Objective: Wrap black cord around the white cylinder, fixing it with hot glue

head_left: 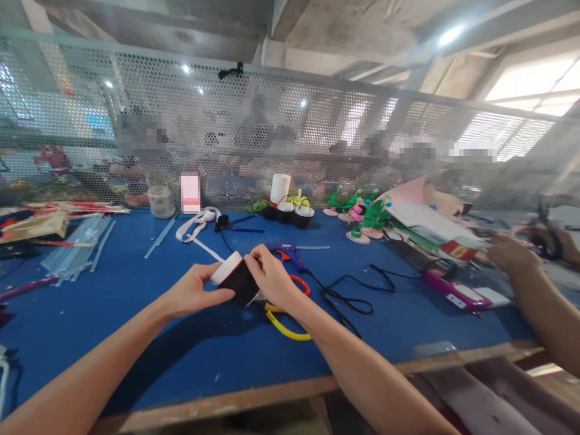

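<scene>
Above the middle of the blue table I hold a small black cup with a white band (240, 279) around its upper edge, tilted to the left. My left hand (196, 291) grips its left side, thumb low on the black wall and fingers behind the white band. At the cup's right edge, my right hand (270, 275) has its fingers closed on the black material. A white ribbon (206, 246) runs from a loose bundle on the table toward the cup. Scissors with red and yellow handles (287, 329) lie partly under my right hand. Just behind them is a blue glue gun (296, 261).
Clear glue sticks (75, 251) and a glass jar (161, 202) stand left. Two black-and-white baskets (303, 216) and green potted figures (374, 217) line the back. A black cord (348, 296) leads to a purple power strip (457, 293). A co-worker's hand (514, 257) is at right.
</scene>
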Motion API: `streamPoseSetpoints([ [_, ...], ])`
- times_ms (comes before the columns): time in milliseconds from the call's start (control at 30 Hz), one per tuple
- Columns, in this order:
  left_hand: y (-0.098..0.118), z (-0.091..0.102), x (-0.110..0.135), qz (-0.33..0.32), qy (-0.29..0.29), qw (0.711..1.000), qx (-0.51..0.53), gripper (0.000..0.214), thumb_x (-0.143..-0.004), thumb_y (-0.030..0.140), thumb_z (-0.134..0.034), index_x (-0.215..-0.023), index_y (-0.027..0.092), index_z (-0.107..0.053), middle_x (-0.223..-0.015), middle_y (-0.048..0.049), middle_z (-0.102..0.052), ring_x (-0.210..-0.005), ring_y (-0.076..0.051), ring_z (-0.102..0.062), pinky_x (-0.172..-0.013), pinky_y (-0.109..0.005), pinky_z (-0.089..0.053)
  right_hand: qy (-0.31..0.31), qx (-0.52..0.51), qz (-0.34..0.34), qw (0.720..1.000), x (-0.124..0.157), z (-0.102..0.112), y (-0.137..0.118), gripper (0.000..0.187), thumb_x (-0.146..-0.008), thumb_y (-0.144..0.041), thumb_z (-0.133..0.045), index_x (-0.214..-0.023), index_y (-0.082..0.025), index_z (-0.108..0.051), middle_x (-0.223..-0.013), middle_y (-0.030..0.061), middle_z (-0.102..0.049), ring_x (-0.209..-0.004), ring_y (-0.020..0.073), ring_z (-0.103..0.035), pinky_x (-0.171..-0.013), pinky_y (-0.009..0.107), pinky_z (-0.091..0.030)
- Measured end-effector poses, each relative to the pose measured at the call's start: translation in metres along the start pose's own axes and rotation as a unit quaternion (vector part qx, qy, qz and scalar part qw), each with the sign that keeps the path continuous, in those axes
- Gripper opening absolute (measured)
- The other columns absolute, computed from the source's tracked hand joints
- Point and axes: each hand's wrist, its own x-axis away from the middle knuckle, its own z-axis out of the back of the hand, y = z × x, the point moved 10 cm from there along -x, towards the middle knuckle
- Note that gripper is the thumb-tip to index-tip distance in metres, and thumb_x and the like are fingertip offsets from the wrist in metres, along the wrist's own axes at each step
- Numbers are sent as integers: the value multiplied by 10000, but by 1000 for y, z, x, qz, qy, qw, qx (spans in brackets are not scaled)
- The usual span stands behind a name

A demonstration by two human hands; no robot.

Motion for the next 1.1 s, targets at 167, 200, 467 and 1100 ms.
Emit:
streamPoseSetpoints([
  [167, -4, -1, 1, 21, 1, 1000, -21, 310, -645, 326, -586, -876, 118, -592, -754, -11, -617, -684, -147, -535, -653, -238, -429, 2, 3, 21, 1000, 5, -3, -10, 146, -789, -315, -324, -695, -204, -339, -549, -35, -389, -485, 117, -410, -486, 227, -315],
  [200, -4, 0, 1, 26, 6, 999, -24, 320, -645, 333, -584, -882, 118, -589, -750, -9, -612, -674, -142, -530, -639, -231, -428, 6, 6, 26, 1000, 6, -3, -12, 143, -791, -311, -321, -698, -204, -336, -551, -34, -391, -484, 117, -414, -486, 227, -317],
  [467, -3, 4, -1, 43, 46, 998, -21, 294, -658, 337, -561, -841, 110, -598, -734, -11, -602, -665, -139, -514, -621, -236, -426, 15, 66, 87, 994, 9, -8, -18, 114, -807, -281, -304, -740, -199, -345, -603, -4, -444, -537, 139, -473, -533, 248, -353],
  [1100, -10, -2, -2, 44, 3, 998, 37, 285, -664, 307, -564, -879, 121, -588, -727, -4, -595, -637, -115, -501, -597, -211, -418, -34, -22, 43, 998, 5, -9, -12, 142, -785, -278, -367, -680, -187, -397, -739, 32, -579, -584, 106, -498, -533, 214, -372],
])
